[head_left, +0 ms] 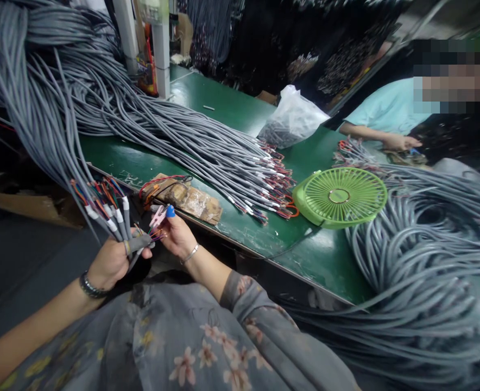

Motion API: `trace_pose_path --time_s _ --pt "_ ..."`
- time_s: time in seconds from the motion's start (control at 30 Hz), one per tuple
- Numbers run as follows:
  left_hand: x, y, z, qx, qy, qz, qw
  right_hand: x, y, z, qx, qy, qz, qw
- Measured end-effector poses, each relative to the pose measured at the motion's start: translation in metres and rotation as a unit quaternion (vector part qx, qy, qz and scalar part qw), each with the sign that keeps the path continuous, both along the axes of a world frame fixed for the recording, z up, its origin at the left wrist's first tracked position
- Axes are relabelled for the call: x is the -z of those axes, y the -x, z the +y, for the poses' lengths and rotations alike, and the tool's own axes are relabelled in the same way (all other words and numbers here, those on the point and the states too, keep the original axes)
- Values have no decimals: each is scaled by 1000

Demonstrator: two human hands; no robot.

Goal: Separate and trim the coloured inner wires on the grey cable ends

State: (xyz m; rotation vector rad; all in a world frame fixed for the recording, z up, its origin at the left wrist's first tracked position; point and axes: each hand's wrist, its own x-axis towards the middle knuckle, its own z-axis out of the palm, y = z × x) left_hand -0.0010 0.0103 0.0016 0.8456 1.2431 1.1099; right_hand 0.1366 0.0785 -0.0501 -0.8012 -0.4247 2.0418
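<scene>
My left hand (pixel 115 262) is closed around several grey cables (pixel 122 231), with grey coverings on its fingers. The cables' white-banded ends fan out above the fist and show thin coloured wires (pixel 105 193). Close beside it, my right hand (pixel 180 238) pinches a small pink clip-like tool (pixel 157 217); its exact kind is unclear. A blue cover (pixel 170 211) sits on the right thumb. Fine purple and orange wires (pixel 157 235) stick out between the two hands, near the tool. The right fingers are partly hidden behind the thumb.
A long bundle of grey cables (pixel 175 125) lies across the green table (pixel 321 266). A taped cardboard piece (pixel 195 202) rests at the near edge. A green fan (pixel 340 196), a plastic bag (pixel 292 117) and coiled cables (pixel 419 255) stand right. Another person's hand (pixel 398 142) works beyond.
</scene>
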Motion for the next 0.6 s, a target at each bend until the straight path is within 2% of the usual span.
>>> trace_pose_path --time_s 0.1,0.33,0.43,0.6 --pt "2 -2 1 -17 11 2 1000 1 0 0 -3 1 15 1000" --pt "0 -4 -11 -17 1 38 999 -10 -12 -2 -70 14 12 997" --pt "-2 -5 -19 -28 -20 62 997 -12 -16 -5 -62 1 0 998" --pt "-4 -11 -20 -86 -34 76 993 -10 -15 -8 -32 -46 -16 998"
